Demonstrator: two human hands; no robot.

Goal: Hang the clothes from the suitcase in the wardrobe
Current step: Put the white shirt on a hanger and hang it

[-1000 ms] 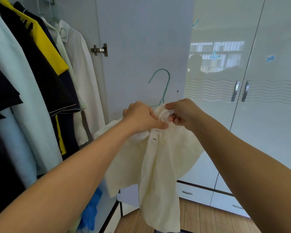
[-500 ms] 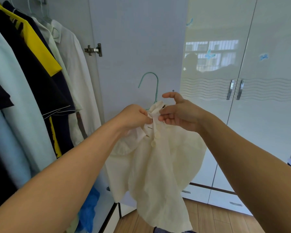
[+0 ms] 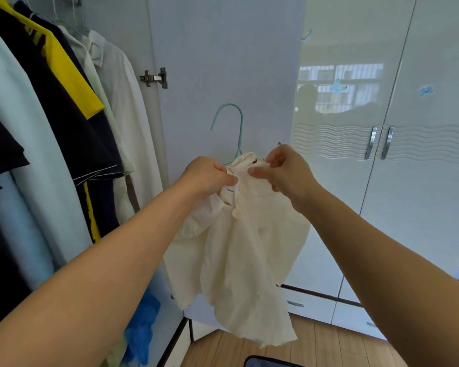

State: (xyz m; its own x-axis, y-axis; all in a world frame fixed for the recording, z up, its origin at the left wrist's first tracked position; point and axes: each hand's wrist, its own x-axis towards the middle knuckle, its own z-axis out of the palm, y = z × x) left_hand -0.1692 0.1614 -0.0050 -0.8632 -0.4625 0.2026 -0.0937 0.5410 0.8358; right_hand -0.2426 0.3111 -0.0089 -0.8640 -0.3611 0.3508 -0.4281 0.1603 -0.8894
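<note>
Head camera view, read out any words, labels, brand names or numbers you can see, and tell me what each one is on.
No readable text here.
Black and yellow shirt: dark marks on the yellow shoulder, too blurred to read.
Wardrobe doors: blue butterfly stickers, pictures only.
Cream shirt and mint hanger: no print visible.

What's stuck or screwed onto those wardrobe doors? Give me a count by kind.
Tall silver door handles: 2
Blue stickers: 3
Metal hinges: 1
Total: 6
</note>
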